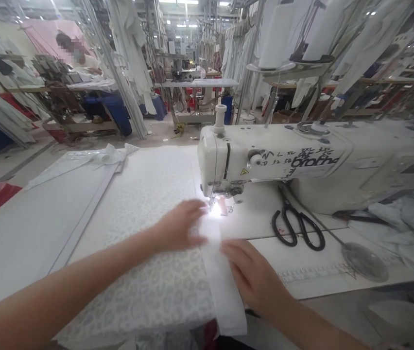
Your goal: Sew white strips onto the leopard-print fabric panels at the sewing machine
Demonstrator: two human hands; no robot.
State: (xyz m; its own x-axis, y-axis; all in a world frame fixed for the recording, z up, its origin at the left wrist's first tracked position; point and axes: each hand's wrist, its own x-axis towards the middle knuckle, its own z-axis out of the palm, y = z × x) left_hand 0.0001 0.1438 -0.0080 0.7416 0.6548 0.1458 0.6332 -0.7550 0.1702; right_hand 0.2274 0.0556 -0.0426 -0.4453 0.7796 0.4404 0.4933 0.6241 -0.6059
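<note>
A pale leopard-print fabric is spread over the sewing table, with a plain white fabric strip along its right edge. The strip runs up to the lit needle area of a white sewing machine. My left hand rests on the print just left of the presser foot, thumb and fingers apart, slightly blurred. Closer to me, my right hand has its fingers curled at the strip's right edge, gripping it near the fingertips. The strip's lower end hangs past the table edge.
Black-handled scissors lie right of the needle, beside a ruler scale and a round grey disc on a stem. Crumpled fabric sits at far right. Thread cones stand behind. A person works at back left.
</note>
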